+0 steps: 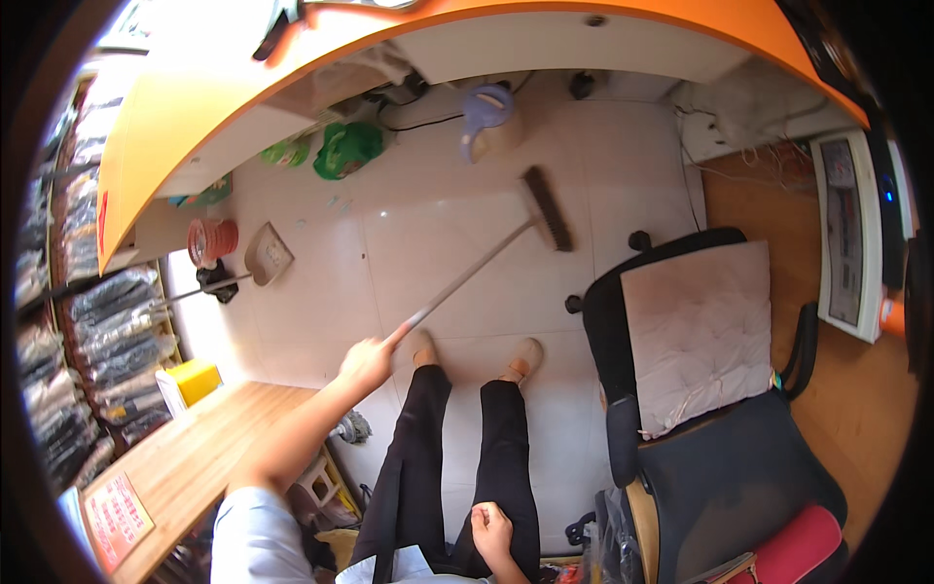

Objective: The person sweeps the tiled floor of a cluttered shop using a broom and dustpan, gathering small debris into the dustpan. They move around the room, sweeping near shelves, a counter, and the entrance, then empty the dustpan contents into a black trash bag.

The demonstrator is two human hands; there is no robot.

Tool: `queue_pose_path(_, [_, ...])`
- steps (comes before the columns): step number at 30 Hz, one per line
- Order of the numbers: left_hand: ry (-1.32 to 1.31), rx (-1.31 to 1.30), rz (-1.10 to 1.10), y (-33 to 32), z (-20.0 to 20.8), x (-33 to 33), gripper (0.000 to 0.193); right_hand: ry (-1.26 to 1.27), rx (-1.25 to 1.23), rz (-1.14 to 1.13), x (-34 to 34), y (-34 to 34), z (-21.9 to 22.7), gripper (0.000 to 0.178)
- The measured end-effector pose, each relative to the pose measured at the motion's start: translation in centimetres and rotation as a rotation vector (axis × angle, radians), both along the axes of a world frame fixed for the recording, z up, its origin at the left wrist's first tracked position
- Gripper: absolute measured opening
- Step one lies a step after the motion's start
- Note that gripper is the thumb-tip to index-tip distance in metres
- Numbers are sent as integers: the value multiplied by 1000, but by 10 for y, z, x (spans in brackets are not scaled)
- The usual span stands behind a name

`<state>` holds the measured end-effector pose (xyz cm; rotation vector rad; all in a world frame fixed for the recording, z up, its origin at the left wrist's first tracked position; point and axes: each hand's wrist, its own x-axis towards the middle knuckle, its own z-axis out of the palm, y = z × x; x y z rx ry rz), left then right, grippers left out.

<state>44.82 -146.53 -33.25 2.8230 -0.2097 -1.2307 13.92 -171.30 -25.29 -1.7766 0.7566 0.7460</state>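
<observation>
My left hand [368, 362] is closed round the grey handle of a broom [474, 270], my arm stretched forward over the floor. The handle slants away to the right, and its dark bristle head [548, 208] rests on the pale tiles, a little blurred. Near my right thigh, my right hand [491, 530] hangs with its fingers curled in and nothing visible in them. A dustpan [268, 256] with a long handle lies on the floor at the left, with a few small scraps [339, 203] on the tiles to its right.
An orange-edged counter [545, 15] curves across the far side. Beneath it stand a lilac-lidded jug [489, 115], a green bag [348, 151] and a red basket [212, 241]. A cushioned office chair [700, 331] is at right; a wooden desk [209, 428] and shelves of wrapped goods [117, 311] at left.
</observation>
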Motion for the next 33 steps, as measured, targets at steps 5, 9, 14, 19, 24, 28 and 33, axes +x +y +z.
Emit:
queue_pose_path(5, [66, 96, 31, 18, -48, 19, 63, 19, 19, 46, -14, 12, -5, 5])
queue_pose_path(9, [161, 262, 207, 138, -5, -53, 58, 4, -54, 255, -10, 24, -4, 8])
queue_pose_path(14, [147, 461, 468, 278, 72, -146, 57, -53, -24, 280, -25, 43, -14, 8])
queue_pose_path(19, [-12, 289, 531, 318, 84, -145, 49, -81, -90, 454, -21, 70, -15, 10])
queue_pose_path(24, [-97, 192, 623, 338, 8, -70, 46, -1, -111, 586, -16, 106, -8, 12])
queue_pose_path(28, [-22, 213, 752, 376, -12, -92, 50, -46, -69, 590, -14, 126, -16, 14])
queue_pose_path(33, [59, 241, 877, 453, 19, -207, 49, -99, -8, 637, 44, 173, -33, 14])
